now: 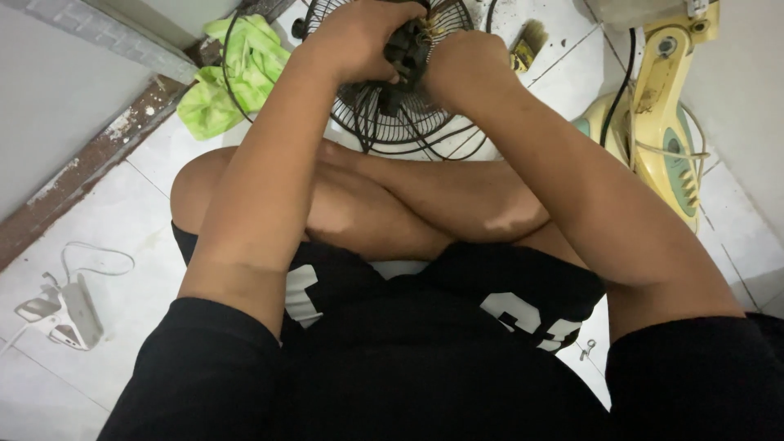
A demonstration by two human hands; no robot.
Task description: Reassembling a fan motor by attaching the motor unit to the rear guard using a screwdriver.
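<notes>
Left hand [359, 37] and right hand [465, 65] both clamped on dark fan motor [406, 51] over wire fan guard [408, 122], far centre; green cloth [237, 73] far left on floor [147, 237].

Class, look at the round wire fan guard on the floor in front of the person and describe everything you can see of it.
The wire fan guard is a round grille of thin dark metal spokes running out from a hub to outer rings. It sits on the white tiled floor just beyond the person's crossed legs, its top cut off by the picture's edge. The left hand and right hand both grip a dark part at its centre.
</notes>
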